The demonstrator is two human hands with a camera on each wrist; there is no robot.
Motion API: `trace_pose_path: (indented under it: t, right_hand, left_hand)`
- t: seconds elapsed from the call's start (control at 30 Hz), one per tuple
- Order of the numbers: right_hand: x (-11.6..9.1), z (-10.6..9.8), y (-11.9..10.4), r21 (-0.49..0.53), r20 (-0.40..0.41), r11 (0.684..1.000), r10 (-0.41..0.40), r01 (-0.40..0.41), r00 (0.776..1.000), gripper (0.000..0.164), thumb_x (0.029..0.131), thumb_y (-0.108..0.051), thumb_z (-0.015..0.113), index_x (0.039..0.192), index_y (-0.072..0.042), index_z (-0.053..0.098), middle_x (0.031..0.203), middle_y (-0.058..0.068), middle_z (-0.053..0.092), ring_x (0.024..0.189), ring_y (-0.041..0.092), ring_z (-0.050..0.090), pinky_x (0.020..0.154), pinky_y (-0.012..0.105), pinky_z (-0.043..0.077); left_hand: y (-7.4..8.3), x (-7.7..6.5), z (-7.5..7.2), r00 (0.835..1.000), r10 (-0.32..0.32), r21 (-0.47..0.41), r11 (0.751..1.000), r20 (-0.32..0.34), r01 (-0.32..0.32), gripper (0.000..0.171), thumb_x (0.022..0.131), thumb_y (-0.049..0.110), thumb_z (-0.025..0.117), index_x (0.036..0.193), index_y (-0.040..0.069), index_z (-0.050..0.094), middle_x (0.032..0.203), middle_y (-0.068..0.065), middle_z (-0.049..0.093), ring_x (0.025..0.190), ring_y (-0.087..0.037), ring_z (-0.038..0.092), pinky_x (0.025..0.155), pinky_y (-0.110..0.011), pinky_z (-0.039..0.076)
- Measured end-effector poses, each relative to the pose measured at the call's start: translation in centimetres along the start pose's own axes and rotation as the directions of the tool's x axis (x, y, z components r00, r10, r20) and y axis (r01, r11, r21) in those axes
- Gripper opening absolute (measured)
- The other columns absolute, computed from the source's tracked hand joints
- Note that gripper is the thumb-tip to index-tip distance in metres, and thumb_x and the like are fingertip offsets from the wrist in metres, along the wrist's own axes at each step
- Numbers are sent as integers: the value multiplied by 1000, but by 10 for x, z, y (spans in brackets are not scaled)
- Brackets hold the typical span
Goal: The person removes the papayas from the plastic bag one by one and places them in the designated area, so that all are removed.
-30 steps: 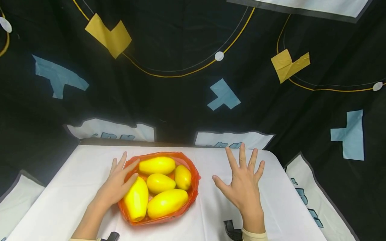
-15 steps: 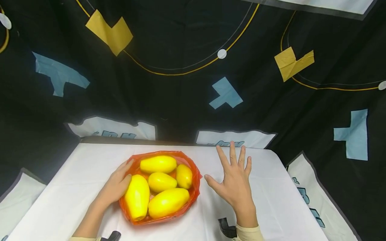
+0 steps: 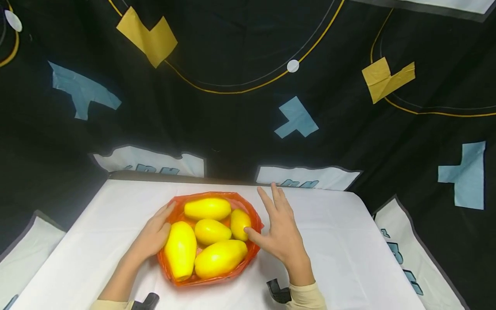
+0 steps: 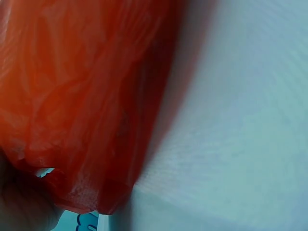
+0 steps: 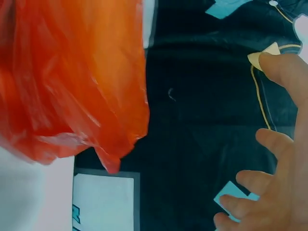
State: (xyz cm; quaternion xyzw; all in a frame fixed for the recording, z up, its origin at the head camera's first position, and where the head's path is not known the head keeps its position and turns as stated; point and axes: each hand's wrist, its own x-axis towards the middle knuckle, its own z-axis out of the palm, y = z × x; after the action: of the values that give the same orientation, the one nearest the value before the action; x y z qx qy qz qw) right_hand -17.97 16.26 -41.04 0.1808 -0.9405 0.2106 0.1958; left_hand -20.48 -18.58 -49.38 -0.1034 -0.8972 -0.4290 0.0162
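An open red plastic bag [image 3: 253, 254] stands on the white table, its top spread into a round rim. Several smooth, yellow oblong fruits [image 3: 179, 249] lie inside; their exact kind is unclear. My left hand [image 3: 153, 234] rests along the bag's left side, fingers near the rim and thumb at its edge. Part of that hand shows against the plastic in the left wrist view. On the right, my right hand [image 3: 280, 234] is spread, its thumb reaching toward the bag's right rim. The right wrist view shows a gap between the right fingers [image 5: 255, 180] and the plastic.
The white-covered table [image 3: 341, 249] extends to both sides of the bag. Behind it hangs a black cloth [image 3: 224, 129] with yellow and blue patches. White printed panels [image 3: 306, 177] show beyond the table's back edge.
My left hand has moved from over the bag's left rim to its side, fingers drawn together. My right hand has moved left, close to the bag. The bag shifts slightly in view with the head.
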Motion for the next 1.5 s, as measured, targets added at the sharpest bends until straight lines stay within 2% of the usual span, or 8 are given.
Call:
trace_pose_path:
  t: [0.17,0.3,0.47,0.63,0.87,1.1,1.37,1.5]
  right_hand:
    - [2,6,-7,81,35,997,-20,17,999,96,72,-54,75,152,-46,22,162,-6,15,146,23,18,100,65,39]
    - [1,12,-12,172,71,985,-43,30,997,92,74,-52,75,151,-47,25,160,-12,18,145,16,23,98,57,45]
    - [-1,22,-15,285,112,958,-74,39,991,87,76,-51,74,149,-46,28,158,-16,22,142,12,28,102,51,43]
    - [-3,32,-16,413,165,908,-154,74,974,84,78,-45,75,150,-42,31,155,-18,27,141,8,28,109,49,36]
    - [-7,38,-18,478,238,876,-194,59,952,71,77,-43,77,141,-38,46,147,-17,43,133,7,41,108,43,40]
    - [-10,47,-17,502,324,859,-296,102,898,63,77,-32,77,136,-22,57,135,-13,56,123,8,50,105,34,43]
    - [-14,51,-18,523,489,851,-347,50,800,53,81,-22,75,131,-31,61,135,-18,54,123,5,50,104,32,44]
    - [-15,50,-18,513,532,857,-367,54,763,54,82,-18,74,132,-33,60,137,-17,53,127,7,48,106,35,42]
  left_hand:
    - [1,1,0,1000,-10,-5,1000,13,10,57,100,8,38,154,3,23,159,-21,19,144,-43,17,112,-63,18]
    - [1,0,1,1000,-9,-2,1000,15,9,57,100,9,39,154,2,23,159,-22,19,144,-43,16,113,-63,17]
    - [0,-1,2,1000,-5,13,1000,16,5,56,100,10,39,154,1,23,159,-22,19,144,-43,17,113,-62,17]
    - [-1,-1,3,1000,-19,24,1000,19,18,57,100,11,40,154,1,23,159,-21,18,144,-43,17,113,-63,18]
    - [-1,-2,4,1000,-21,21,1000,18,21,57,100,11,40,154,1,23,159,-21,18,144,-43,16,113,-63,17]
    - [-1,-2,2,1000,-19,18,1000,15,18,57,101,12,40,154,0,22,159,-21,18,144,-42,16,113,-63,17]
    - [-3,0,1,1000,-16,21,1000,16,16,58,100,12,40,154,-1,20,159,-22,17,144,-42,16,113,-63,17]
    - [-5,1,1,1000,-18,30,999,15,17,58,101,13,39,154,0,20,159,-21,18,144,-42,17,113,-63,18]
